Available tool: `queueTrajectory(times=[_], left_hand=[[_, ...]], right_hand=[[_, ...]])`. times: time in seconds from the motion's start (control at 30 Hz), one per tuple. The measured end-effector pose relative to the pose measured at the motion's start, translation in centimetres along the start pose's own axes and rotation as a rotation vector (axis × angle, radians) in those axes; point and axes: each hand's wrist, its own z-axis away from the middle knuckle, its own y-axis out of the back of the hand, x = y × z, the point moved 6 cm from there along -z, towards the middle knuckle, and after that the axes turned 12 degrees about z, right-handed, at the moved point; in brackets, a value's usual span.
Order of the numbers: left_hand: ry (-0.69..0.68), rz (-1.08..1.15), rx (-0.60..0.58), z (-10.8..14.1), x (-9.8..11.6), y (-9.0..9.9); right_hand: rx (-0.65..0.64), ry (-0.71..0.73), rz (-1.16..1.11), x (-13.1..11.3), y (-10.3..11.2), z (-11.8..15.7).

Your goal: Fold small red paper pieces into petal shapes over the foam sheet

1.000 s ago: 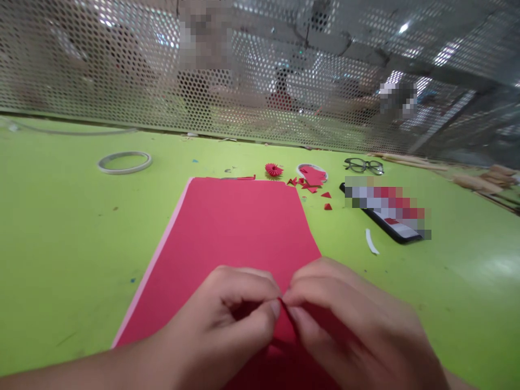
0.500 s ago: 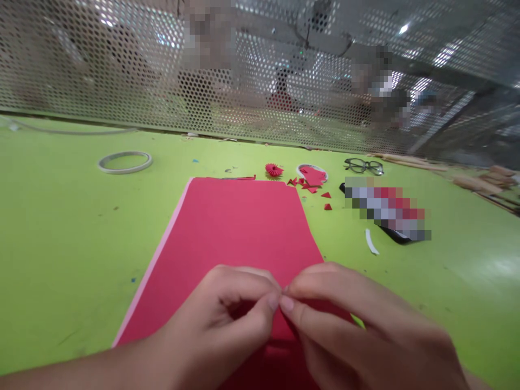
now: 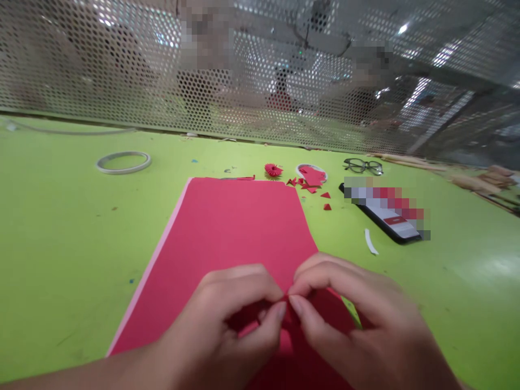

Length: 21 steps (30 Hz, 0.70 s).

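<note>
Over a large red sheet [image 3: 239, 227] on the green table, my left hand [image 3: 239, 319] and my right hand [image 3: 349, 319] meet at their fingertips. Both are closed in a pinch on a tiny red paper piece [image 3: 286, 297], mostly hidden between thumbs and forefingers. Beyond the sheet's far edge sit a red fringed paper flower [image 3: 273, 170] and a white ring [image 3: 320, 167] with red paper pieces [image 3: 312, 175] in it. Small folded red pieces [image 3: 327, 207] lie to its front right.
A tape roll [image 3: 123, 162] lies at the left. At the right are a phone [image 3: 390, 221], glasses [image 3: 363, 166], a curved white strip [image 3: 370, 241] and wooden sticks [image 3: 414, 161]. A perforated metal screen [image 3: 162, 81] borders the table's far side, with people behind it.
The fingertips of both hands have shifted slightly, and a bit of red paper now shows between them. My right hand's fingers are more bent. The things on the table have stayed in place.
</note>
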Motion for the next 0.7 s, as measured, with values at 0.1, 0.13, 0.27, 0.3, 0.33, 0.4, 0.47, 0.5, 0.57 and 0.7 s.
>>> queueTrajectory(times=[0.1,0.13,0.27,0.3,0.33,0.4,0.47,0.5,0.57,0.7], left_hand=[[-0.047,0.028,0.016,0.2,0.2,0.1],[-0.068,0.031,0.013,0.2,0.3,0.1],[-0.164,0.035,0.012,0.4,0.6,-0.1],[-0.188,0.043,0.013,0.4,0.7,0.0],[-0.208,0.052,0.012,0.5,0.8,0.0],[-0.24,0.071,0.017,0.6,0.8,0.0],[-0.238,0.087,0.031,0.6,0.7,0.1],[-0.227,0.098,0.057,0.6,0.6,0.3],[-0.211,0.151,0.142,0.7,0.2,0.7],[-0.192,0.327,0.208,0.7,-0.4,1.1]], right_hand=[[0.044,0.145,0.206,-1.2,0.2,0.4],[0.05,0.19,0.276,-1.5,0.0,0.5],[0.365,0.372,0.413,-2.3,0.3,1.8],[0.433,0.414,0.418,-2.4,0.4,2.2],[0.443,0.417,0.422,-2.3,0.3,2.3],[0.396,0.408,0.398,-2.2,0.3,2.1],[0.143,0.27,0.299,-1.4,-0.3,1.0],[0.09,0.218,0.197,-1.2,-0.3,0.6],[0.031,0.097,-0.028,-0.5,-0.3,0.0],[-0.058,-0.088,-0.286,1.0,-1.3,-0.4]])
